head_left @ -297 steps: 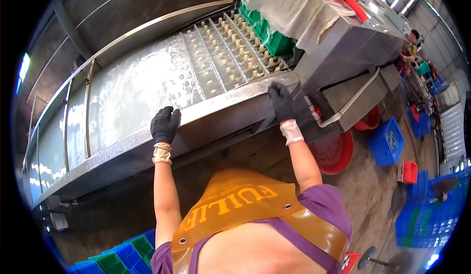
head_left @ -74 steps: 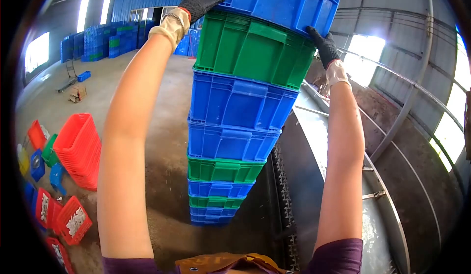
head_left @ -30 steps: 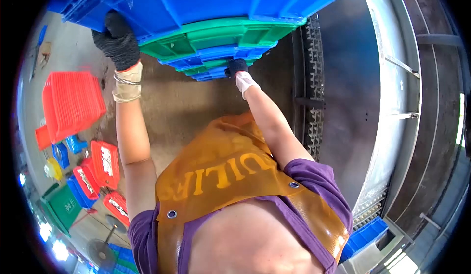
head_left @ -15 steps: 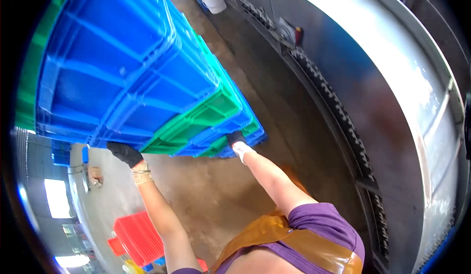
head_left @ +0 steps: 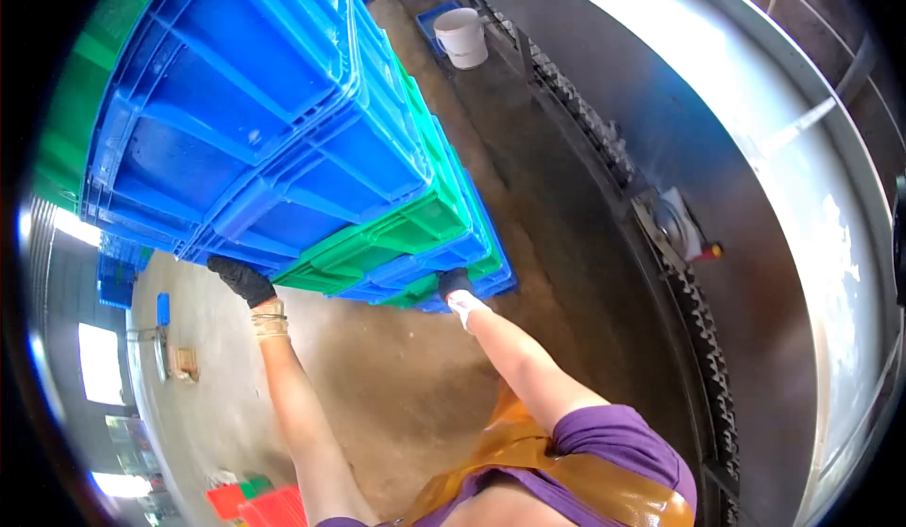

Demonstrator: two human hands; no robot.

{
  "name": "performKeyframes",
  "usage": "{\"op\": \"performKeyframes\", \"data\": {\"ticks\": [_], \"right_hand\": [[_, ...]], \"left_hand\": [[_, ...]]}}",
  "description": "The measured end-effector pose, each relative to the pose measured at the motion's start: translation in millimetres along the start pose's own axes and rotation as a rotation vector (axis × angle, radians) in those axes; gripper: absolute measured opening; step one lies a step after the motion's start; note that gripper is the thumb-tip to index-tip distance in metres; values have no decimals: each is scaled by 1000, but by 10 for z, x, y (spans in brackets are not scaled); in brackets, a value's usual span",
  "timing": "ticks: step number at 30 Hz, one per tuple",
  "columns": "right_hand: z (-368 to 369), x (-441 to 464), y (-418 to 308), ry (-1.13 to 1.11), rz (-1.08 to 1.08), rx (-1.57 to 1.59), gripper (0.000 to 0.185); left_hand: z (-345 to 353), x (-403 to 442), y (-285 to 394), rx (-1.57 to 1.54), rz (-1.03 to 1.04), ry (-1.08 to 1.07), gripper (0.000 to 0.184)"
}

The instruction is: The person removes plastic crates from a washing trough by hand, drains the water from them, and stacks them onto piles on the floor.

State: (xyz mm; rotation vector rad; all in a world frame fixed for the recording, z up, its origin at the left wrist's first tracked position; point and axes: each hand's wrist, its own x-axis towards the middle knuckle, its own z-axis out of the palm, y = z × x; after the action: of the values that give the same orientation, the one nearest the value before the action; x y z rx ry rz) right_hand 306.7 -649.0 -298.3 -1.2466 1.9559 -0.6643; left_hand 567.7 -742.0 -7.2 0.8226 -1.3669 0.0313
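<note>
Okay so, the left hand (head_left: 242, 282) is in a black glove up against the bottom edge of a blue crate in the crate stack (head_left: 274, 131). I can't tell if its fingers are apart or together. The right hand (head_left: 455, 283), black glove too, touches the side of the stack further down among the narrower-looking crates, and its fingertips are lost in the dark, so can't tell how they stand either. Both gloves have pale cuffs over the wrists, then bare forearms, purple sleeves and a shiny brown apron (head_left: 519, 470).

Surface-wise, it's a brown, kinda wet-looking floor (head_left: 377, 385) around the stack. To the right of the stack there's a long metal trough (head_left: 774, 244), bright inside, with a toothed chain (head_left: 703, 338) along its near side. Past the far end of the stack sits a white bucket (head_left: 461, 38) beside a blue tray (head_left: 430, 23). Left of and below the stack you get a small cardboard box (head_left: 185, 364), a bright window (head_left: 100, 364) and some red baskets (head_left: 274, 508) at the bottom edge.

As for the stack itself, blue and green crates mixed, it's right at the gloves: mostly above the left one in view, and touching both.
</note>
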Motion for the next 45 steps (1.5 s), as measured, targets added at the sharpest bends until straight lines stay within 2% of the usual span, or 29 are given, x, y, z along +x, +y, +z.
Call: {"op": "performKeyframes", "data": {"ticks": [1,5,6,8,11,12,13,14,15,17,19,20,25,27,28,29,32,37,38,41,45], "right_hand": [[-11,29,19,7,-1,-6,40],[-50,-102,75,25,10,-24,39],[-29,-143,77,26,13,-21,39],[36,-215,108,29,21,-16,39],[75,-229,115,43,33,-2,38],[81,-196,91,47,26,0,38],[69,-215,116,48,27,7,38],[93,-211,130,47,22,7,38],[89,-218,129,46,18,7,37],[116,-275,182,26,17,14,37],[94,-298,164,16,20,30,36],[109,-305,126,13,25,37,36],[149,-240,111,18,29,20,35],[171,-193,127,31,18,15,35],[191,-191,135,37,17,13,35],[228,-218,160,42,18,10,34],[249,-252,223,60,24,-6,34],[300,-379,255,60,36,-23,33],[316,-390,252,67,40,-24,33],[373,-398,277,69,56,-34,32],[397,-323,228,81,54,-31,31]], "left_hand": [[-8,-4,-23,-13,-2,-7,54],[-100,-88,68,-50,-304,-65,51],[-101,-132,-30,118,-109,-14,49],[-141,-161,-103,278,91,19,48],[-155,-99,-167,154,12,-20,43],[-158,20,-159,224,159,-61,42],[-123,-41,-133,42,58,-50,41],[-41,-98,194,-144,-38,-22,40],[8,-142,559,-311,-179,-64,48],[-15,-182,609,-350,-279,13,58],[-112,-227,527,-57,-190,-44,66],[10,-218,804,-363,-319,-30,64],[-30,-190,475,-173,-331,28,59],[-8,-132,498,-61,-142,-107,54],[67,-163,589,-421,-290,-70,52],[5,-147,377,-416,-289,-98,56],[-4,-225,428,-508,-353,-100,63],[-86,-278,403,-229,-310,-60,56],[-83,-304,257,-289,-250,-38,50],[-121,-345,453,-224,-369,-71,51],[-136,-307,37,-197,-254,-95,57]]}}
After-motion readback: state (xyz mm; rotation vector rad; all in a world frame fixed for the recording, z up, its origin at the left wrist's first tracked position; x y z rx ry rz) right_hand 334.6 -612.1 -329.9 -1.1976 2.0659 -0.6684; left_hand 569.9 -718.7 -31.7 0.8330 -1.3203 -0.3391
